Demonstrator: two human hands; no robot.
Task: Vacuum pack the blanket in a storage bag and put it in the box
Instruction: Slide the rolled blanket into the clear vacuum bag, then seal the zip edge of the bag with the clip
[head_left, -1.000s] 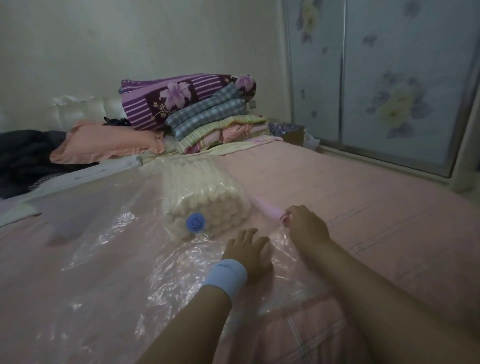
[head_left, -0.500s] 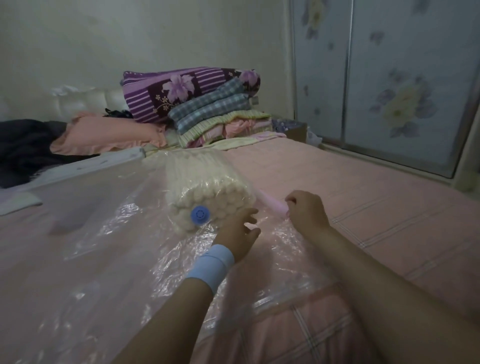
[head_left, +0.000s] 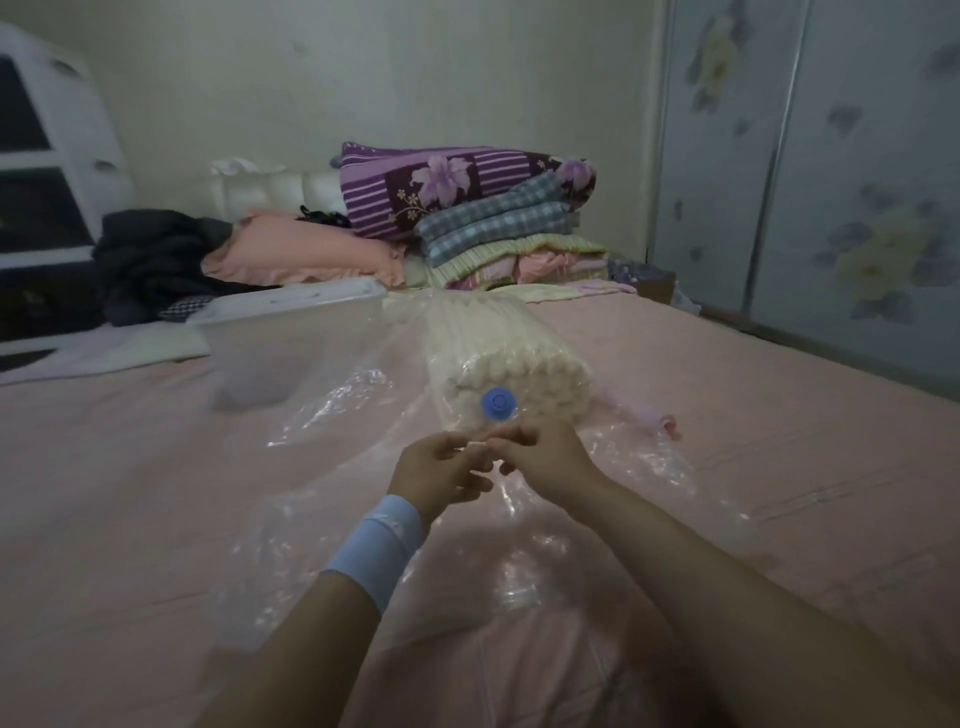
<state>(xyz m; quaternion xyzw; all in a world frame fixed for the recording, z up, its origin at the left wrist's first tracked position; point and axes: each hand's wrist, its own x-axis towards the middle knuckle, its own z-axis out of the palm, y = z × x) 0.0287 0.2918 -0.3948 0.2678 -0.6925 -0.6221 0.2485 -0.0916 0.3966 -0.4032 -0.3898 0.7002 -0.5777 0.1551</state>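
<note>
**A:** Two hands on one spot. But start at the left: why is the clear box (head_left: 291, 332) up on the bed (head_left: 130, 467)?

**B:** Handy for the last step, I'd judge. The blanket isn't in it yet.

**A:** And the left hand (head_left: 436, 473), the one with the pale blue wristband (head_left: 379, 545)?

**B:** Its fingers are curled and the grip is narrow, with the tips on the storage bag (head_left: 337, 405) film just below the blue valve (head_left: 498, 402). It's too blurred to tell whether it actually pinches the film.

**A:** Where's the blanket (head_left: 504, 348) in all that?

**B:** It's rolled up, cream-coloured, inside the bag. It lies just beyond both sets of fingertips, and the valve sits over its near end. Neither hand holds the blanket itself.

**A:** The right hand (head_left: 540, 457)?

**B:** Much the same. It's curled tight, meeting the left one under the valve. I can't tell if it holds anything. My guess is they're working on the valve so the air can come out.

**A:** And furthest right?

**B:** A pink thing (head_left: 647, 418) lies on the bag's edge, apart from both hands.
</note>
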